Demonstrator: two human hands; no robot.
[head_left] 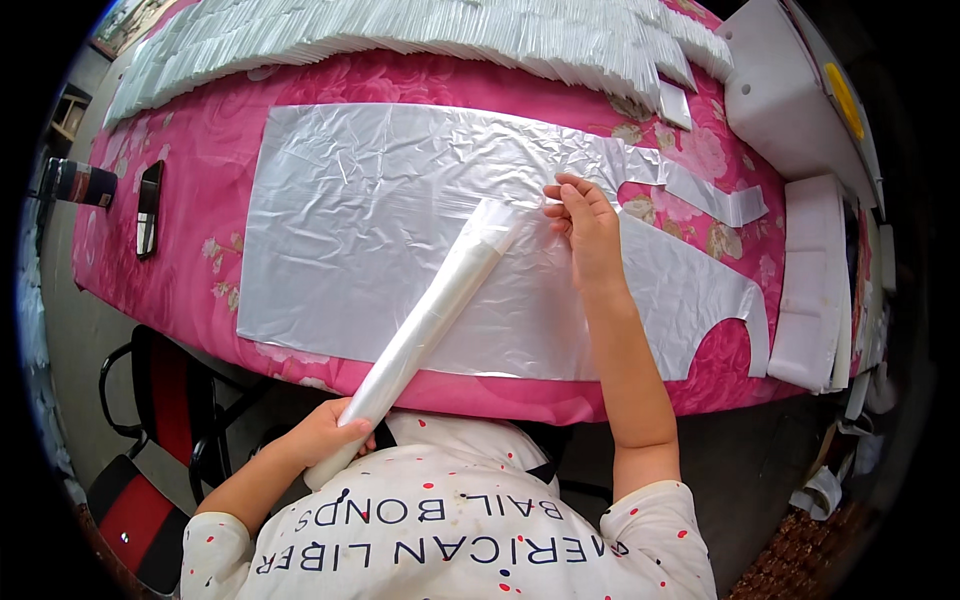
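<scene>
From the head camera's side, I see a long, shiny white plastic roll (425,305) slanting over the table edge. The left hand (337,432) is wrapped around its low end, close to the person's tummy. From there the roll points up, away and to the right. Its top end is over a big, flat, silvery plastic sheet (345,220), spread on a pink flowery tablecloth (170,300). The right hand (590,225) is nearer that top end, just to the right of it, with its thumb and fingers bent close together. I can't tell if they pinch a bit of thin plastic there. So the low end is by the left hand, and the top end by the right.
</scene>
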